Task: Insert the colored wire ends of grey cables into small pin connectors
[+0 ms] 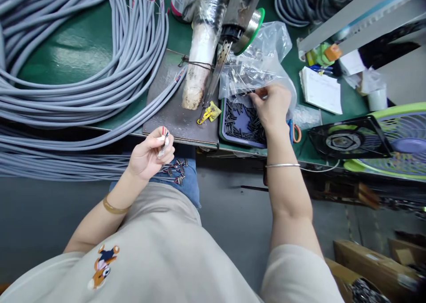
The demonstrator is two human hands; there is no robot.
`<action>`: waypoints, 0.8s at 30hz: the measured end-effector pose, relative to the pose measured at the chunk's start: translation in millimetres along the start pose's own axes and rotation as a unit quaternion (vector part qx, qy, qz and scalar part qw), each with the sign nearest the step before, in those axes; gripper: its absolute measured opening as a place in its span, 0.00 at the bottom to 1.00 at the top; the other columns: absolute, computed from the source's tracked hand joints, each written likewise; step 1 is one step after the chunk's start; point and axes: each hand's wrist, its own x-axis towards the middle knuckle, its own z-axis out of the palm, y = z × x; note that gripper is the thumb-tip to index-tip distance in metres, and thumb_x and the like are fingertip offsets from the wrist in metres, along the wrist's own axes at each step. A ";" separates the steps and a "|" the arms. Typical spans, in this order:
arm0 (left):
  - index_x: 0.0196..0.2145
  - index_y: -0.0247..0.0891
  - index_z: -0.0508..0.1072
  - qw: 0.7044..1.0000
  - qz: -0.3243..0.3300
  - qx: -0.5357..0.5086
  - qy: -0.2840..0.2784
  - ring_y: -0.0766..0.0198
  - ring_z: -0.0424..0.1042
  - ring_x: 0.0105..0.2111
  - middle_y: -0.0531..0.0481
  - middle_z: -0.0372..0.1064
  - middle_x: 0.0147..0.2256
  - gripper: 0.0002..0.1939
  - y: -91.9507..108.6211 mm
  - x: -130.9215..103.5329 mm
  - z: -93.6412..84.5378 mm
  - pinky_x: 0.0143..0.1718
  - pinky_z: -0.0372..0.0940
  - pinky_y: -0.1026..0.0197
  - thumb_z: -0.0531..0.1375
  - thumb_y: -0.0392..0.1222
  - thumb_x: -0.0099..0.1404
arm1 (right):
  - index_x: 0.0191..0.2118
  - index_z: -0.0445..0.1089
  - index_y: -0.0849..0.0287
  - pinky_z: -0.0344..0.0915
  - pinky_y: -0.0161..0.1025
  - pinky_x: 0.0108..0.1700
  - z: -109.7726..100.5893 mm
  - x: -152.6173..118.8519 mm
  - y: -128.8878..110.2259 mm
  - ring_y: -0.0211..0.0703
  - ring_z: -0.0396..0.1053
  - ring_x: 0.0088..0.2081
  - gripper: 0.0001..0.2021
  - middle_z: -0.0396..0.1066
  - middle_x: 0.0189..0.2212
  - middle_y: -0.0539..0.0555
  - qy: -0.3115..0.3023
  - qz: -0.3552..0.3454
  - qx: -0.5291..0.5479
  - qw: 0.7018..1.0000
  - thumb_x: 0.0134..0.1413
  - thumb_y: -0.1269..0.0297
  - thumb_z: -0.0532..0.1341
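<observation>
My left hand (151,154) is closed around the stripped end of a cable, just off the table's front edge. Short red, blue and white wires (164,133) stick up between its fingertips, and some white material is wrapped about the fingers. My right hand (273,105) reaches over a purple tray (242,125) of small black tubes, against a clear plastic bag (256,68) with small metal parts. Its fingertips are pinched together at the bag's mouth; what they hold, if anything, is too small to make out. Several connectors (178,172) on cable ends lie on my lap.
Thick bundles of grey cable (133,81) cover the table's left side. A wrapped soldering stand (199,68) and a solder spool (249,32) stand mid-table. A yellow clip (209,113) lies on the dark board (166,112). Rightward are a paper pad (321,90) and a fan (349,139).
</observation>
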 end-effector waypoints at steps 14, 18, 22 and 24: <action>0.19 0.42 0.50 0.999 0.009 0.019 -0.039 0.73 0.45 0.08 0.61 0.46 0.12 0.33 -13.4 1.0 -33.2 0.12 0.45 0.65 0.71 0.59 0.43 | 0.20 0.67 0.56 0.60 0.45 0.34 0.5 -47.5 27.0 0.36 0.62 0.23 0.17 0.71 0.23 0.52 -0.010 -0.017 0.047 0.999 0.37 0.70 0.78; 0.19 0.42 0.51 0.998 -0.009 0.026 -0.058 0.72 0.48 0.09 0.59 0.48 0.11 0.32 -17.0 -1.2 -40.1 0.12 0.46 0.65 0.72 0.59 0.41 | 0.20 0.66 0.55 0.61 0.46 0.33 -4.9 -61.1 29.2 0.35 0.64 0.23 0.18 0.73 0.23 0.54 0.070 -0.005 0.061 0.996 0.38 0.71 0.78; 0.17 0.41 0.52 0.997 -0.007 0.012 -0.076 0.72 0.48 0.09 0.58 0.49 0.11 0.31 -18.9 -0.7 -41.3 0.12 0.46 0.65 0.72 0.58 0.42 | 0.22 0.66 0.55 0.62 0.47 0.33 -19.0 -72.5 24.9 0.40 0.72 0.28 0.16 0.78 0.27 0.58 0.154 -0.048 0.046 0.986 0.40 0.71 0.76; 0.17 0.41 0.53 0.997 -0.009 0.011 -0.077 0.72 0.47 0.09 0.58 0.50 0.11 0.31 -19.1 -0.1 -40.3 0.12 0.45 0.65 0.72 0.57 0.42 | 0.22 0.66 0.55 0.61 0.45 0.30 -21.8 -74.2 22.5 0.41 0.73 0.28 0.17 0.79 0.28 0.59 0.166 -0.047 0.046 0.984 0.39 0.72 0.76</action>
